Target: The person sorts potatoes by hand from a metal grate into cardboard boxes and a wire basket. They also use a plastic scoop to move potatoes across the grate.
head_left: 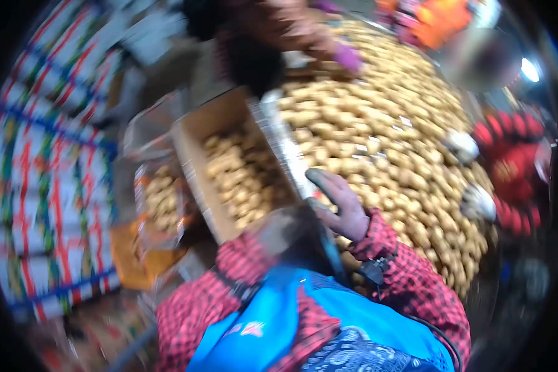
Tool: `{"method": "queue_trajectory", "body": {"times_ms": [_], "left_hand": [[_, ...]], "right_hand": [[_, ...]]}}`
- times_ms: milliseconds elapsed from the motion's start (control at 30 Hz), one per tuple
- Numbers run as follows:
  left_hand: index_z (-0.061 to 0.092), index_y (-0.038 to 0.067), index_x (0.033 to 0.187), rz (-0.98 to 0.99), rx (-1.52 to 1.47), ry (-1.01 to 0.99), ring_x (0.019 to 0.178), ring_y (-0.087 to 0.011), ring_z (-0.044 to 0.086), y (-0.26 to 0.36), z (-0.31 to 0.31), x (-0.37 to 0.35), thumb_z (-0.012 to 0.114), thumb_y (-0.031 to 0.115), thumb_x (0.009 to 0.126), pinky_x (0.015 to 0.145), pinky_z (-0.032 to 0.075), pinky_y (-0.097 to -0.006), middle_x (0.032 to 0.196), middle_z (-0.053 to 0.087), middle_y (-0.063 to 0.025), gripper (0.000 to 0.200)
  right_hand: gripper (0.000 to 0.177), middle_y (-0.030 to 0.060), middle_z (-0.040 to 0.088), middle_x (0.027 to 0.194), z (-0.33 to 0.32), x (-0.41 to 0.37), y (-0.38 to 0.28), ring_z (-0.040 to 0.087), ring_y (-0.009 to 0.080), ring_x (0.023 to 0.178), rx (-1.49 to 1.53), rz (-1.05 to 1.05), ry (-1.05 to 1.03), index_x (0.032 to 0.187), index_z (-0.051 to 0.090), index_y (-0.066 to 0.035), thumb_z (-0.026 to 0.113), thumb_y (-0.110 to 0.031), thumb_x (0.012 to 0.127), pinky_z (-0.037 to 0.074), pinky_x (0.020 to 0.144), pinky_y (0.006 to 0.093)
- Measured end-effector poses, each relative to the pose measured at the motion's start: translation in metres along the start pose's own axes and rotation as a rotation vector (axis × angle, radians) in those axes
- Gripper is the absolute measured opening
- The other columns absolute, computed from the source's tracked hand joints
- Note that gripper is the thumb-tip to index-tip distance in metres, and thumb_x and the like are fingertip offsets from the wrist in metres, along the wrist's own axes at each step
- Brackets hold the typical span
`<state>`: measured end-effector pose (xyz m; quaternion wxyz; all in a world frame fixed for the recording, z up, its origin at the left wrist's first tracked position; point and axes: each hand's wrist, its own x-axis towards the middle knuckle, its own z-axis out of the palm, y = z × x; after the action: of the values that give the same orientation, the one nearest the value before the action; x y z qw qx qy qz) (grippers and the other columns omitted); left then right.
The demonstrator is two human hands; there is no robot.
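Note:
My right hand [341, 208], in a dirty purple-grey glove, is over the metal edge [291, 149] of the table, its fingers apart and nothing in them. Beside it lies a large heap of potatoes [378, 124]. My left hand [285, 232], gloved in grey and smeared by motion, is at the near end of a long cardboard box [195, 164]. Its fingers cannot be made out. Inside the box are many potatoes [235, 180].
Left of the box stands a bag of potatoes [161, 198] by an orange bag [136, 254]. Stacked white cartons [49, 180] fill the left side. One co-worker's purple glove [348, 57] is at the heap's top; another person in red [514, 167] reaches in from the right.

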<state>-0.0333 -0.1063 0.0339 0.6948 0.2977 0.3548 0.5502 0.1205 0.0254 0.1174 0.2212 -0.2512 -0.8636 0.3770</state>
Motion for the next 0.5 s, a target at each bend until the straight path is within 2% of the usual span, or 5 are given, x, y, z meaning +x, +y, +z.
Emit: {"method": "queue_trajectory", "body": {"times_ms": [100,133,200,267,500], "left_hand": [[0.044,-0.002,0.137,-0.191,0.029,0.077,0.118,-0.0203,0.054,-0.017,-0.011,0.01,0.051,0.0,0.087,0.095,0.046,-0.0271,0.133,0.052,-0.0127,0.05],[0.05,-0.003,0.132,0.123,0.62,-0.07,0.114,-0.0207,0.056,-0.018,-0.017,0.009,0.055,0.002,0.086,0.095,0.047,-0.0298,0.133,0.052,-0.0122,0.046],[0.056,-0.002,0.125,-0.299,-0.207,0.192,0.114,-0.0214,0.057,-0.002,0.001,0.021,0.058,0.003,0.085,0.097,0.047,-0.0319,0.129,0.056,-0.0114,0.04],[0.057,-0.001,0.124,-0.259,-0.087,0.114,0.112,-0.0207,0.058,-0.003,0.007,0.036,0.057,0.003,0.086,0.095,0.047,-0.0314,0.125,0.058,-0.0107,0.039],[0.062,0.0,0.116,0.158,0.587,-0.079,0.111,-0.0208,0.057,-0.014,0.021,0.101,0.056,0.0,0.083,0.098,0.043,-0.0312,0.115,0.062,-0.0106,0.034]], "right_hand": [[0.059,0.022,0.05,0.134,-0.039,-0.037,0.064,0.047,0.0377,0.125,-0.445,0.114,0.209,0.133,0.051,-0.004,0.069,-0.026,0.082,0.038,0.105,0.0457],[0.061,0.023,0.05,0.134,-0.057,-0.045,0.07,0.047,0.0382,0.125,-0.543,0.225,0.274,0.133,0.051,-0.004,0.068,-0.032,0.082,0.037,0.105,0.0463],[0.054,0.023,0.056,0.12,-0.075,-0.06,0.116,0.05,0.0414,0.111,-0.771,0.271,0.484,0.122,0.057,-0.003,0.067,-0.038,0.081,0.04,0.096,0.0495],[0.054,0.0224,0.057,0.113,-0.094,-0.051,0.139,0.052,0.0385,0.106,-0.729,0.538,0.203,0.115,0.06,-0.003,0.065,-0.044,0.08,0.041,0.091,0.0469],[0.056,0.0212,0.051,0.125,0.003,-0.013,0.141,0.04,0.0363,0.129,-0.665,0.275,-0.175,0.119,0.059,-0.008,0.066,-0.043,0.075,0.03,0.108,0.0513]]}}
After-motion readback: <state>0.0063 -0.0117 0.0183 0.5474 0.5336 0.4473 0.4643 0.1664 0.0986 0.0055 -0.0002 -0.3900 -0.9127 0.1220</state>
